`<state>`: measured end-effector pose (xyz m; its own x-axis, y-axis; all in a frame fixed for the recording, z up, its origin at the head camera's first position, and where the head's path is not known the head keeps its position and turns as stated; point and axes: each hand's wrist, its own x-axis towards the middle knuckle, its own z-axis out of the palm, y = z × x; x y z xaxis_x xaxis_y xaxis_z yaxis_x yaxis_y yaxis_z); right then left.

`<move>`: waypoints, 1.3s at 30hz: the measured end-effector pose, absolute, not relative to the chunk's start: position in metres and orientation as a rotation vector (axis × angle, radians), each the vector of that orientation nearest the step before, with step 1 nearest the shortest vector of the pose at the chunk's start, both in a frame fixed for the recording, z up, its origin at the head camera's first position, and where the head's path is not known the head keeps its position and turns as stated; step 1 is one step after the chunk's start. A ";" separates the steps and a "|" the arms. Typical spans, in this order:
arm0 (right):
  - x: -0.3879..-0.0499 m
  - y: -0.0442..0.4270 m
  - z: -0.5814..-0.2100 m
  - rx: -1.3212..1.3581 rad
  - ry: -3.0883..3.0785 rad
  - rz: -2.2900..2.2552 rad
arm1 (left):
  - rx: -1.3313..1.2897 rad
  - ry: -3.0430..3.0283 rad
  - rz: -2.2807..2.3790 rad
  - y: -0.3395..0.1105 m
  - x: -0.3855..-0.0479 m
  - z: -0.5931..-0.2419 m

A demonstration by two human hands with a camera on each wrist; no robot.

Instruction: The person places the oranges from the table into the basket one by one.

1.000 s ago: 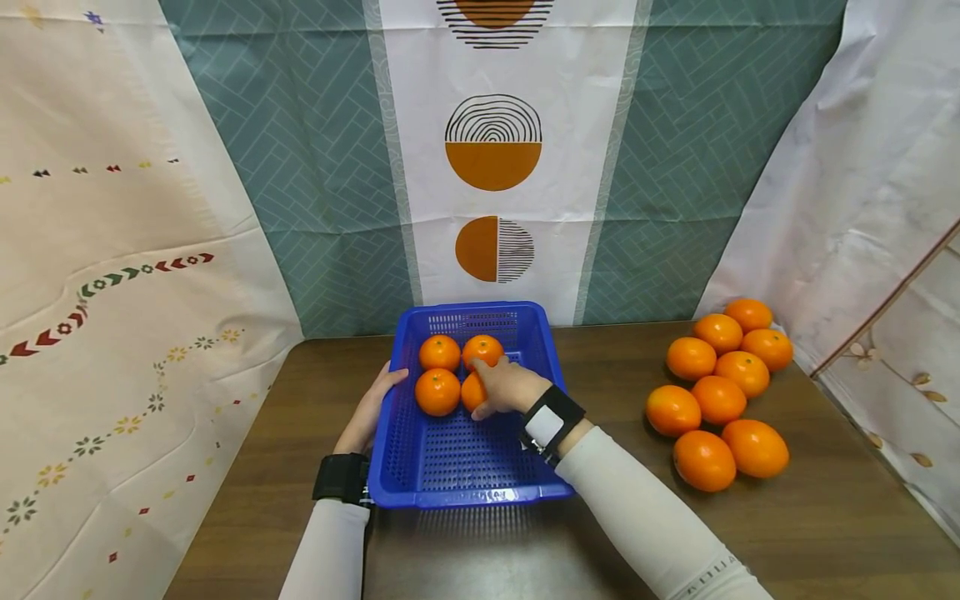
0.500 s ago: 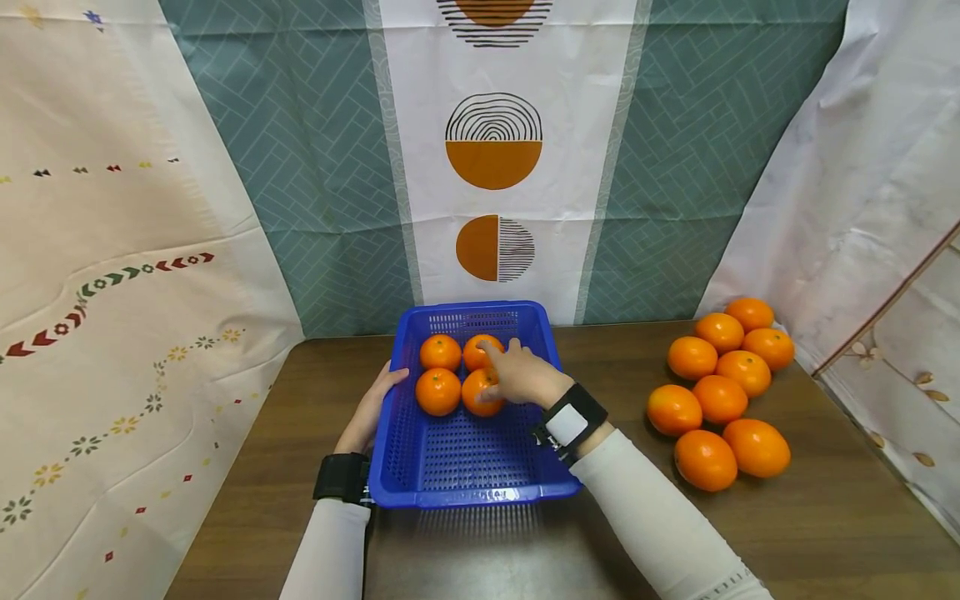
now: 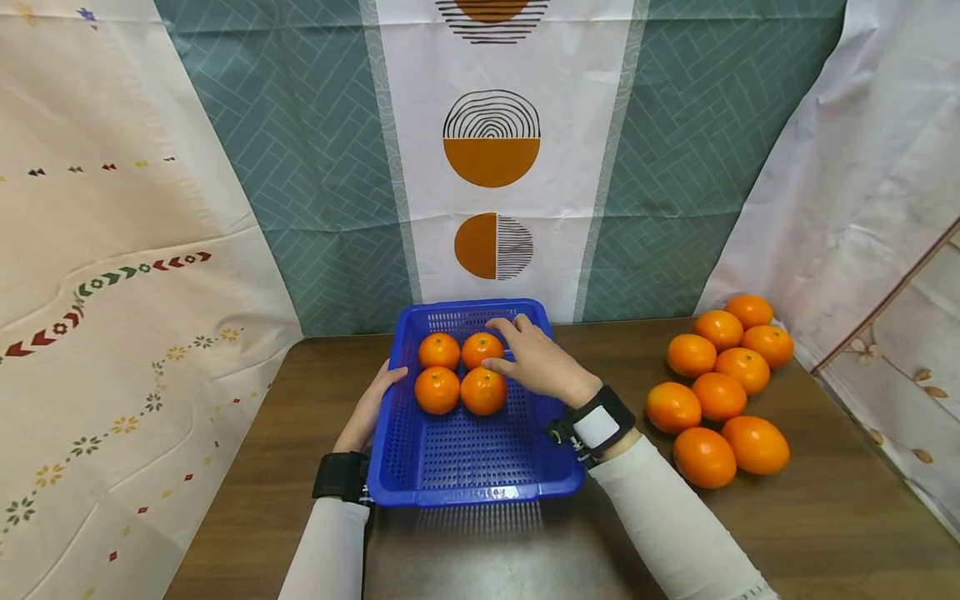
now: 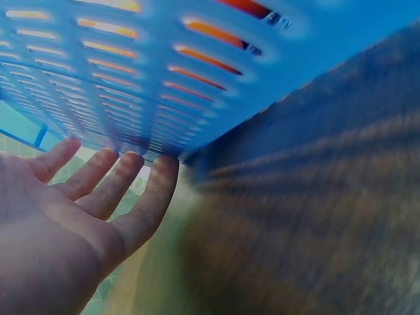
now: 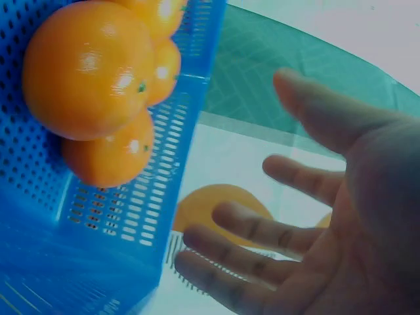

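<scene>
A blue plastic basket [image 3: 480, 493] sits on the table, with several oranges in two rows, among them a front-right orange [image 3: 483, 391] and a front-left orange [image 3: 437, 390]. My left hand [image 3: 369, 410] holds the basket's left side, thumb over the rim. In the left wrist view its fingers [image 4: 154, 197] lie against the slotted outer wall. Above the basket's right part is my right hand [image 3: 542, 360], fingers spread and holding nothing. The right wrist view shows this hand's palm [image 5: 367, 230] apart from the oranges.
To the right, several loose oranges [image 3: 720, 398] lie grouped on the brown wooden table [image 3: 600, 375]. A patterned cloth [image 3: 495, 192] hangs behind the basket. Pale cloths stand along the left and right sides.
My right hand has let go of the front-right orange in the basket and moved up and to the right. My left hand stays on the basket's side.
</scene>
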<state>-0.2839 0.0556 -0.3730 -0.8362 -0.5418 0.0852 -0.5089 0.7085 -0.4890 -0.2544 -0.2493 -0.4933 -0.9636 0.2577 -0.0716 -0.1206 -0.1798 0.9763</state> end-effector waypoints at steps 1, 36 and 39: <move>-0.284 0.059 -0.372 -0.880 2.857 -0.799 | 0.152 1.828 2.238 -0.249 -0.254 -0.493; -0.264 0.182 -0.379 -0.149 3.205 -0.835 | 0.138 1.805 2.214 -0.250 -0.255 -0.491; -0.261 0.195 -0.377 -0.058 3.130 -0.766 | 0.128 1.800 2.214 -0.251 -0.255 -0.491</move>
<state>-0.2611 0.1955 -0.3766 -0.9960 -0.0157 0.0876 -0.0543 0.8867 -0.4592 -0.2548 -0.2509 -0.4914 -0.9556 0.2734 -0.1096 -0.1632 -0.1816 0.9697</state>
